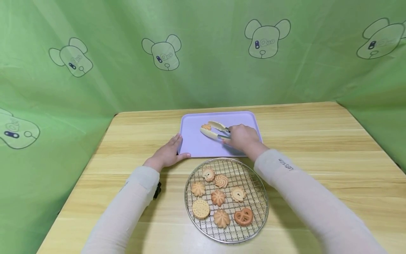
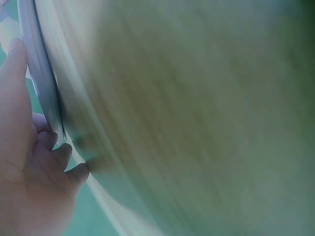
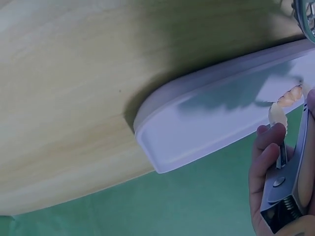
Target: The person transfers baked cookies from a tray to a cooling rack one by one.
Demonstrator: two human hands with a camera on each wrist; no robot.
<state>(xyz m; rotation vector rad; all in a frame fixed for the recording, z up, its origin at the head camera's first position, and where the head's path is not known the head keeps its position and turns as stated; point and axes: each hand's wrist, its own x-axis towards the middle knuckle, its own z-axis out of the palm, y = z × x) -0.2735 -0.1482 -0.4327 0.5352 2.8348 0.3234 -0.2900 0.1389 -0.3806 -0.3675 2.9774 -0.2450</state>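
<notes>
My right hand [image 1: 243,138] grips a pair of tongs [image 1: 210,133] with cream tips and a metal handle, over the purple tray [image 1: 193,146]. A small orange-brown cookie [image 1: 206,126] is between the tong tips; in the right wrist view the cookie [image 3: 289,97] shows between both tips. At the tray's front left corner rests my left hand [image 1: 167,152], its fingers along the left side and its thumb against the front edge. Closer to me, a round wire cooling rack [image 1: 253,180] bears several cookies, among them a pretzel-shaped cookie [image 1: 243,216] and a round dotted cookie [image 1: 201,209].
A wooden table [image 1: 317,141] lies under the tray and rack. Green curtain [image 1: 209,81] with printed bear heads hangs behind the table and at both sides. The rack's far rim is right by the tray's front edge.
</notes>
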